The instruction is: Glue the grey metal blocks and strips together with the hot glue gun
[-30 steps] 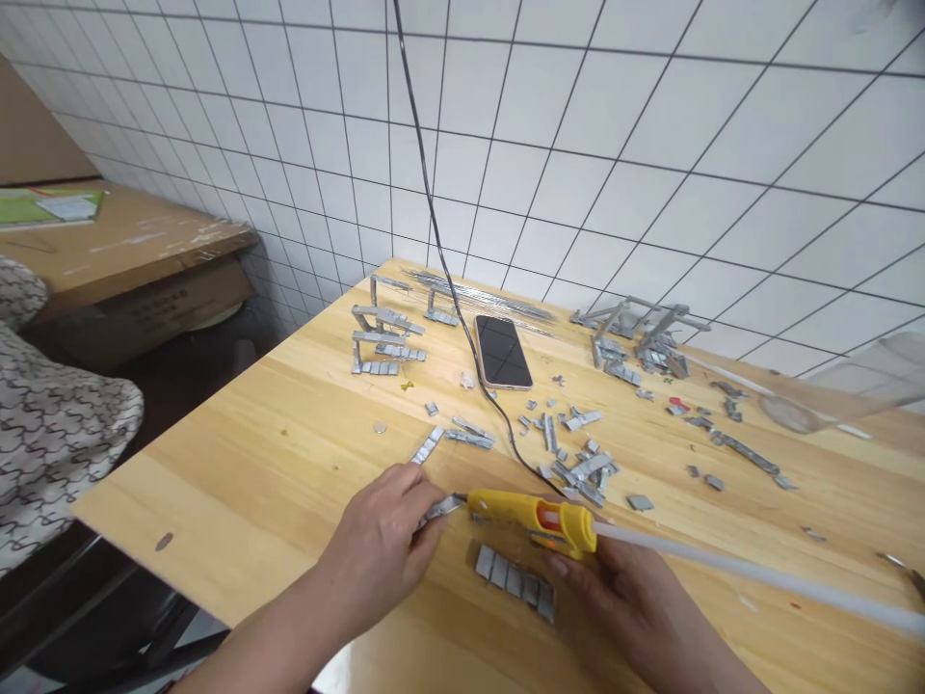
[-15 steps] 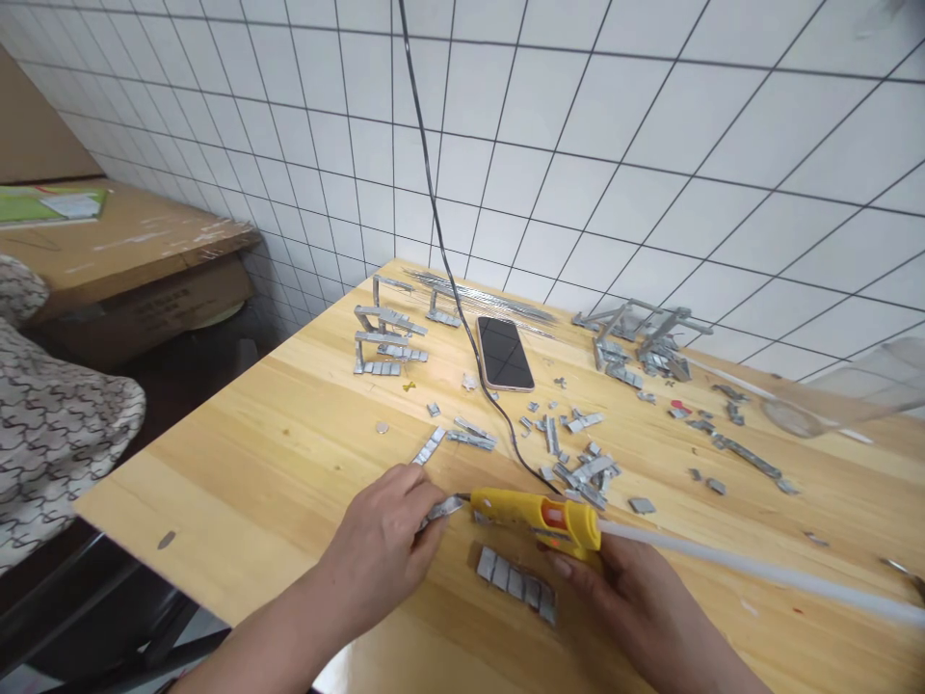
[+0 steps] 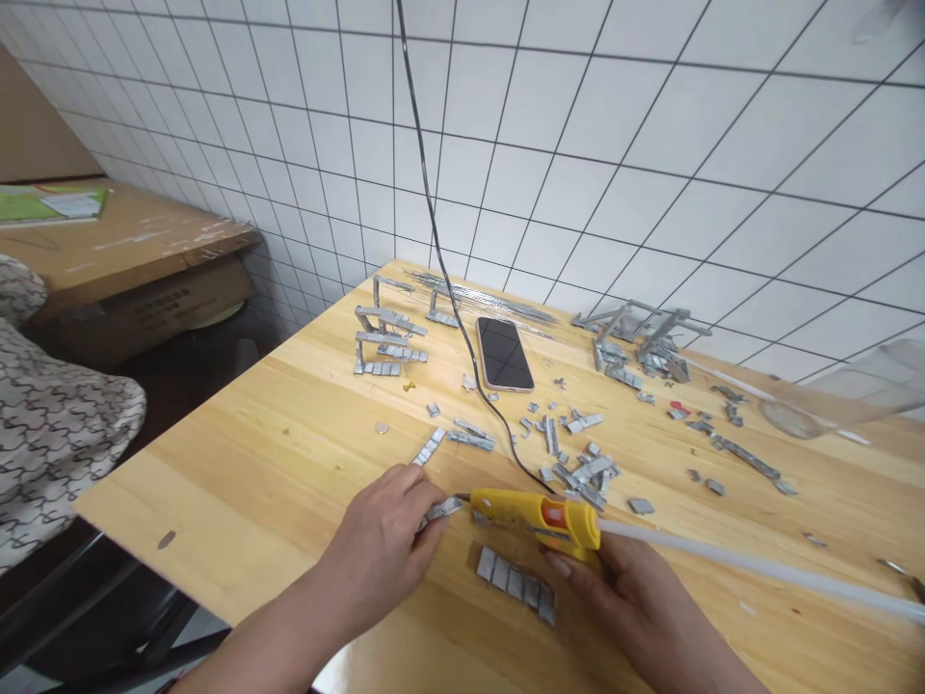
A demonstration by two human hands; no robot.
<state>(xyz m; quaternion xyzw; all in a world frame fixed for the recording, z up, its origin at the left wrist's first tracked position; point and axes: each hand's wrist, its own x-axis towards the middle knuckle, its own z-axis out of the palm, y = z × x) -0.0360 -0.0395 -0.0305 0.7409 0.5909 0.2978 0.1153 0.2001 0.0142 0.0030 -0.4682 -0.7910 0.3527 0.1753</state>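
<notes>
My right hand (image 3: 621,593) is wrapped round the handle of a yellow glue gun (image 3: 535,516), with a long white glue stick (image 3: 752,564) sticking out of its back end. The gun's nozzle points left and meets the end of a small grey strip (image 3: 440,511). Pinched in my left hand (image 3: 390,530) is that strip, its rear part hidden by the fingers. Below the gun a segmented grey strip (image 3: 515,583) lies flat on the wooden table (image 3: 275,482). Another segmented strip (image 3: 431,445) lies just beyond my left hand.
Loose grey pieces (image 3: 593,472) are scattered past the gun. A phone (image 3: 504,354) lies near the wall, a black cable (image 3: 440,231) hanging beside it. Small grey frames (image 3: 390,337) stand at back left, more frames (image 3: 643,342) at back right. A patterned cloth (image 3: 65,405) shows at left.
</notes>
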